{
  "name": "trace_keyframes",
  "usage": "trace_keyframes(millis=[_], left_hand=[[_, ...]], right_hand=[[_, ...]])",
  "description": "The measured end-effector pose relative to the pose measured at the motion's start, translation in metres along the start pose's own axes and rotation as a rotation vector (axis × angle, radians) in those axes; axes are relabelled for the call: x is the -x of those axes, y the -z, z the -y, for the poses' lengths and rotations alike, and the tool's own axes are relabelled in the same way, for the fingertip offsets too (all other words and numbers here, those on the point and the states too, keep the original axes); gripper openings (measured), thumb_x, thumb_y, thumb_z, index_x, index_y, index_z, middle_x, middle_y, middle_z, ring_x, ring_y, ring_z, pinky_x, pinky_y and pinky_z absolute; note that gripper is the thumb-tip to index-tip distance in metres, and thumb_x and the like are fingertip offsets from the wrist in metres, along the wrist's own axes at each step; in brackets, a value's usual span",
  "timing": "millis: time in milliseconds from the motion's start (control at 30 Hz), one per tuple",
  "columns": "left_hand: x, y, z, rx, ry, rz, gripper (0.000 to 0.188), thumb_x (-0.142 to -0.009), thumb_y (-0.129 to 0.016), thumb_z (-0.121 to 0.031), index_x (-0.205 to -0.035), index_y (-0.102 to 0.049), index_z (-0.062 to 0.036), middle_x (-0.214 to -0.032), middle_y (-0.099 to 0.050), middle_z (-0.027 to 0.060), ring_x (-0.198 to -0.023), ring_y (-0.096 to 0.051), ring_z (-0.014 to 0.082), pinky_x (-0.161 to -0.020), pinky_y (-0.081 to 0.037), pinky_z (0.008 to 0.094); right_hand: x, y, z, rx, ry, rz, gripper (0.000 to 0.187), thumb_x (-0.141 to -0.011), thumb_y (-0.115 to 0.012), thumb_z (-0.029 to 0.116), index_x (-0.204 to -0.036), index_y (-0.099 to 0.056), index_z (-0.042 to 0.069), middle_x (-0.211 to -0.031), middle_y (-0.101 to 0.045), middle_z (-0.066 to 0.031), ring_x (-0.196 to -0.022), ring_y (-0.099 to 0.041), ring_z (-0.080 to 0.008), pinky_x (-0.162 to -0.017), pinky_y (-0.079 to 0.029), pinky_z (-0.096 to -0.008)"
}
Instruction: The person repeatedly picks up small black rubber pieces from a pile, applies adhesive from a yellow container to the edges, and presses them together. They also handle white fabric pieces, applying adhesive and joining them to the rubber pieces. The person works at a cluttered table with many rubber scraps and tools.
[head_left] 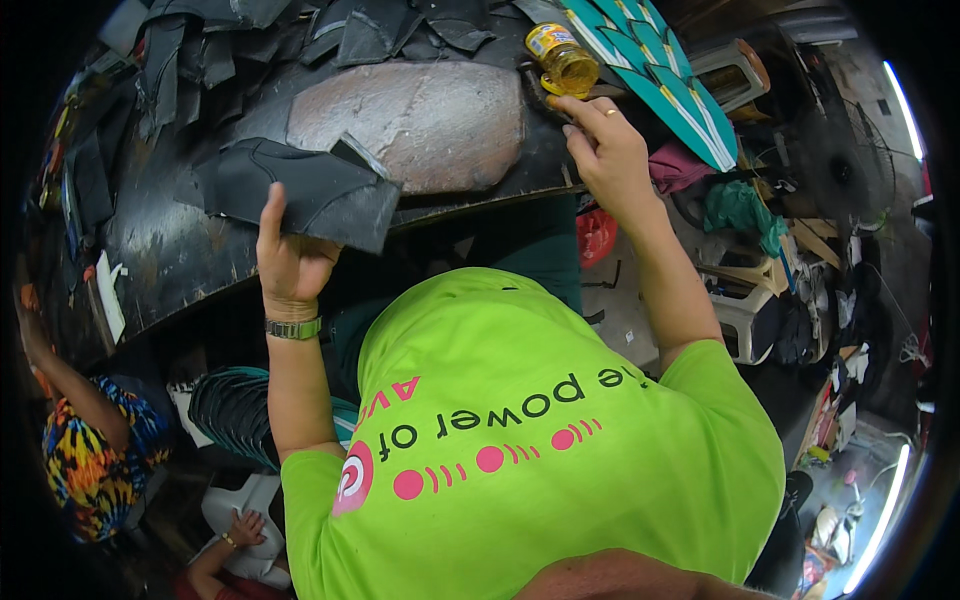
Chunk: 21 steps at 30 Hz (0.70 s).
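Head view: left hand (pixel 290 258) grips black piece (pixel 295 185) by near edge, apparently from beneath.

Cannot see most fingers of the left hand (pixel 292 252) beneath the black piece (pixel 285 190), left of centre — nor follow the dark scraps (pixel 375 32) past the top edge.

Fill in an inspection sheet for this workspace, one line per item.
Surface: dark worktable, worn, bearing a stone-like slab.
Job's things: black piece overlapping the slab's near-left edge in view; glass jar beyond it, right.
Clutter: dark cut pieces along the far side; teal pieces at right.
Hands: left hand grips the black piece; right hand beside the jar, grip unclear.
Cables: thin cord-like line far right, unclear.
Surroundings: fan; co-worker's hand.
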<state>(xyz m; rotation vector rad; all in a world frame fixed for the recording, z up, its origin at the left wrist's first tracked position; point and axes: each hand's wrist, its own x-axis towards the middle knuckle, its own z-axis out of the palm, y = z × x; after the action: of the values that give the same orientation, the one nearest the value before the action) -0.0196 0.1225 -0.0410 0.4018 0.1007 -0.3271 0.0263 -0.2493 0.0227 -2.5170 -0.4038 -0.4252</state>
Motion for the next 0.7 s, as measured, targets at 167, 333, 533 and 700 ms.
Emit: trace_keyframes(millis=[167, 333, 533, 700], left_hand=[[-0.005, -0.012, 0.033, -0.369, -0.35, -0.15, 0.027, -0.103, -0.057, -0.017, -0.126, -0.061, -0.0033, -0.119, -0.069, 0.0081, -0.111, -0.067, 0.0226, -0.095, -0.055, 0.0395], [-0.001, -0.013, 0.063, -0.355, -0.196, -0.01, 0.035, -0.103, -0.058, -0.031, -0.129, -0.06, -0.0081, -0.118, -0.068, 0.0065, -0.105, -0.066, 0.0197, -0.084, -0.054, 0.0362], [-0.009, -0.013, 0.055, -0.149, -0.131, -0.039, 0.043, -0.107, -0.047, -0.041, -0.129, -0.06, -0.0062, -0.12, -0.069, 0.0103, -0.107, -0.067, 0.0237, -0.087, -0.056, 0.0393], [-0.005, -0.024, 0.081, -0.296, -0.28, -0.15, 0.033, -0.107, -0.051, -0.029, -0.122, -0.062, -0.003, -0.116, -0.069, 0.0083, -0.103, -0.066, 0.0191, -0.089, -0.054, 0.036]], right_hand=[[-0.025, -0.005, -0.028, 0.121, -0.235, 0.174, 0.056, -0.085, -0.071, 0.018, -0.139, -0.057, 0.01, -0.084, -0.065, -0.0159, -0.077, -0.063, -0.0313, -0.073, -0.051, -0.0404], [-0.051, -0.013, -0.042, 0.129, -0.339, 0.312, 0.059, -0.084, -0.072, 0.026, -0.138, -0.057, 0.009, -0.115, -0.069, -0.0248, -0.11, -0.065, -0.042, -0.095, -0.052, -0.0477], [-0.039, -0.001, -0.027, 0.287, -0.296, 0.276, 0.048, -0.086, -0.068, 0.026, -0.131, -0.061, 0.011, -0.113, -0.07, -0.0223, -0.108, -0.066, -0.0396, -0.091, -0.052, -0.0481], [-0.016, 0.016, 0.008, 0.28, -0.172, 0.212, 0.028, -0.085, -0.058, 0.012, -0.11, -0.071, 0.009, -0.102, -0.071, -0.016, -0.096, -0.067, -0.0381, -0.083, -0.053, -0.0466]])
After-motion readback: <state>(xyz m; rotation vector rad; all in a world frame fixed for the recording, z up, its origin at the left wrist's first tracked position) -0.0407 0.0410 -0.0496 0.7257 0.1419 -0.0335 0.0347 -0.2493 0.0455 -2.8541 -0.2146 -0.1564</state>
